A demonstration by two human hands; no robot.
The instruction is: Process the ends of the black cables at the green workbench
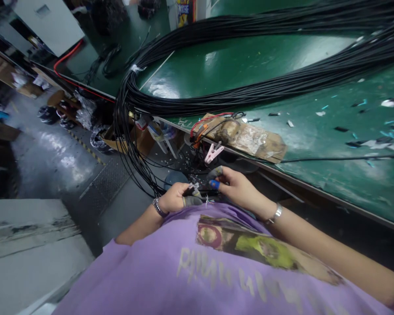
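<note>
Cable ends point(194, 188) lay grasped in the left hand point(174, 199), near the right hand point(237, 188).
Whether the latter gripped anything, unclear.

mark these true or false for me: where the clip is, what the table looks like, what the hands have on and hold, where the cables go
1. The pink clip is near the edge of the table. True.
2. The tabletop is bright red. False: it is green.
3. The left hand holds cable ends. True.
4. The right wrist is bare. False: it wears a silver band.
5. The black cable bundle lies wholly on the tabletop. False: part hangs over the edge.
6. The right hand has a blue covering on one digit. True.
</note>
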